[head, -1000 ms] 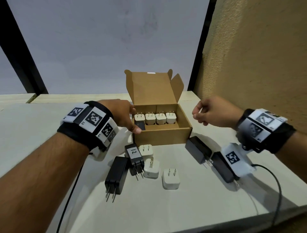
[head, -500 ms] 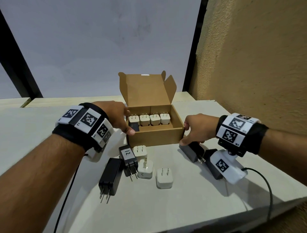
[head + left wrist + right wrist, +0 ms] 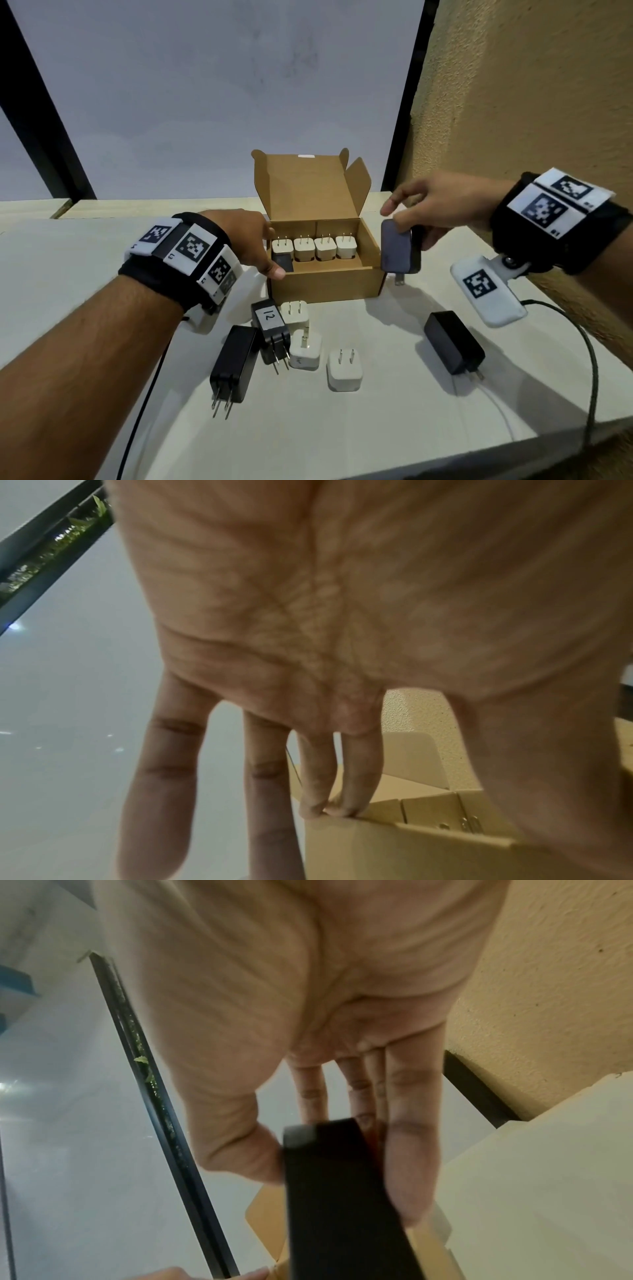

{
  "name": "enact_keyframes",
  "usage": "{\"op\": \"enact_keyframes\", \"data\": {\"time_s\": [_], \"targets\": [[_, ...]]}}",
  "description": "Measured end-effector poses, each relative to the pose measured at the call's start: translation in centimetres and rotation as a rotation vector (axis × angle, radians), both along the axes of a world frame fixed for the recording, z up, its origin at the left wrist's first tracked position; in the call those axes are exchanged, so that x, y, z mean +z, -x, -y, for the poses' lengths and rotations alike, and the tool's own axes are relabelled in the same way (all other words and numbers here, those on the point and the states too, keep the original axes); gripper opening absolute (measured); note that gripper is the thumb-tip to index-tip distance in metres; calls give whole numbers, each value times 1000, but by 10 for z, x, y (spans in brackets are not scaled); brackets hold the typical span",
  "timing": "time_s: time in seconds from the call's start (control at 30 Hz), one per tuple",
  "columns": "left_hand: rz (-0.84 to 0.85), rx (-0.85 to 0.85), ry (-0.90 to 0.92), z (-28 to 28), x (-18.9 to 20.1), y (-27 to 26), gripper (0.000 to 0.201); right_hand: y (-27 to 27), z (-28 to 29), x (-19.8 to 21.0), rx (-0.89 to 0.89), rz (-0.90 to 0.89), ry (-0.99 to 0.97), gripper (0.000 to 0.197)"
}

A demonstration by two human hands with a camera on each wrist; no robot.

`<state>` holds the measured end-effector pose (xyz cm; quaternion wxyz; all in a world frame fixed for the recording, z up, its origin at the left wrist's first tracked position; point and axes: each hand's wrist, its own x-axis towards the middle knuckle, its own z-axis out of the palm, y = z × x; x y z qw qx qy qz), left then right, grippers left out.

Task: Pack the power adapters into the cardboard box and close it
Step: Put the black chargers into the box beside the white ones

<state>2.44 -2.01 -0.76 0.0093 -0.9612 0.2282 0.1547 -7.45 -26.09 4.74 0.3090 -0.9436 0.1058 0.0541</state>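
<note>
Fingers of right hand (image 3: 435, 209) pinch black adapter (image 3: 399, 251); left hand's (image 3: 250, 240) lie straight on box (image 3: 325, 284).

Readable text: "12", handwritten in black on a white sticker on the small black plug-in adapter (image 3: 269, 322), which lies w/ others just in front of the brown cardboard box's (image 3: 325, 284) near-left corner. Black-and-white square code markers sit on the white wristband blocks (image 3: 186, 251), w/ tiny chars beside them, approx. "L3" on the left band (image 3: 172, 256), too small to be sure. Right band's (image 3: 551, 212) small chars are blurred. One white adapter (image 3: 305, 349) bears a faint mark, unreadable.
</note>
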Motion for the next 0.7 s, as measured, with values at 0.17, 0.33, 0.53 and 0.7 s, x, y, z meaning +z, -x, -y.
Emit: {"op": "enact_keyframes", "data": {"time_s": [0.17,0.33,0.53,0.7], "targets": [[-9,2,6,0,-1,0,93,-4,-3,-9,11,35,-77,15],[-17,2,26,-1,0,0,92,-13,-4,-16,12,79,-175,15],[-26,21,63,-3,-3,-4,94,-33,-17,-21,44,192,-115,13],[-25,14,66,-4,-4,-3,94,-45,-43,-42,123,166,112,16]]}}
